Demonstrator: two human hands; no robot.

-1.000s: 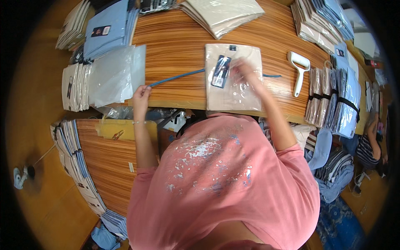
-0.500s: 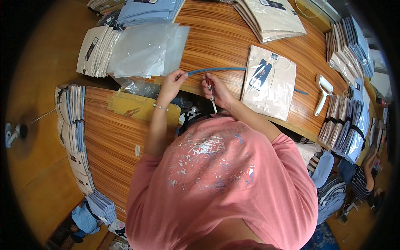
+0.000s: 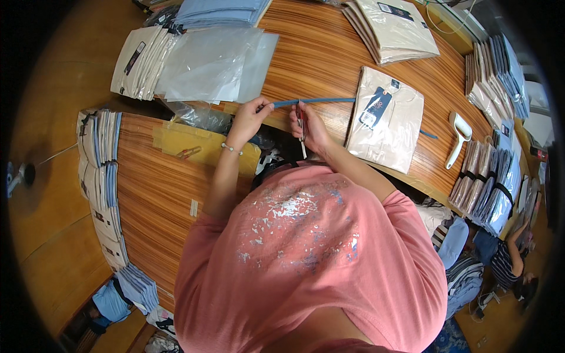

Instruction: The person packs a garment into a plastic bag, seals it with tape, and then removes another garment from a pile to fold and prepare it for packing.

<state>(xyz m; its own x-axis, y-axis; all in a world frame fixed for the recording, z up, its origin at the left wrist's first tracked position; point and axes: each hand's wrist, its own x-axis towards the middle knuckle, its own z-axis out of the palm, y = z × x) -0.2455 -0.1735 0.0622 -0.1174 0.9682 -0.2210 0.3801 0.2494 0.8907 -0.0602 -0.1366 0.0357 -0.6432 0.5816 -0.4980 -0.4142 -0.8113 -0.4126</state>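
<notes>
Pinched in my left hand (image 3: 250, 123) is the left end of a narrow blue strip (image 3: 329, 100). The strip runs right across the table and passes under a folded beige shirt (image 3: 403, 120) in a clear bag. A dark hang tag (image 3: 375, 109) lies on the shirt, and the strip's other end shows past its right side. My right hand (image 3: 315, 132) is closed around a slim red and silver tool (image 3: 303, 125) with a pale lower end; its exact kind is unclear. The top of this hand meets the strip a little right of my left hand.
Clear plastic bags (image 3: 206, 65) lie left, beside bagged beige shirts (image 3: 138, 62). Another beige stack (image 3: 400, 29) is at the far side. A white lint roller (image 3: 458, 138) sits right, near banded bundles (image 3: 479, 176). Yellow tape (image 3: 203, 144) covers the near table edge. Another person (image 3: 506, 262) is at lower right.
My right hand has moved slightly up to the strip, where a gap showed before. The view has shifted a little; the shirt and strip lie much as before.
</notes>
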